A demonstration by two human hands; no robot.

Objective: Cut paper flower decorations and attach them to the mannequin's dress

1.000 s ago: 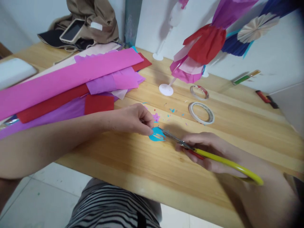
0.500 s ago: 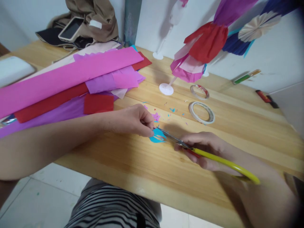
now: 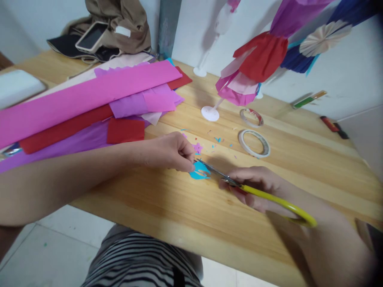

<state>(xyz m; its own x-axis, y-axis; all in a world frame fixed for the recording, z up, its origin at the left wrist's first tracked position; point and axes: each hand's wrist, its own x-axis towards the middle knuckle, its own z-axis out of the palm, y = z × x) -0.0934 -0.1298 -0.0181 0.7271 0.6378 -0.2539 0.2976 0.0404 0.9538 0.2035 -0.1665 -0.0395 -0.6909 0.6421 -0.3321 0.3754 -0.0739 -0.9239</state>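
Between the thumb and fingers of my left hand is a small piece of blue paper with slits cut into it. My right hand grips a pair of scissors with yellow handles. The blades point left, and their tips reach the upper edge of the blue paper beside my left fingertips. A pink paper flower lies on the table just beyond the left hand, among small blue and pink scraps.
Two tape rolls lie beyond my right hand. Folded crepe paper is piled at the left. Paper dolls on white stands rise at the back. A phone rests on a brown cloth bag. The table's front edge runs near my lap.
The scissors' yellow handles have moved slightly to the left and up, with the blades still at the blue paper. My left hand keeps its pinch almost unmoved.
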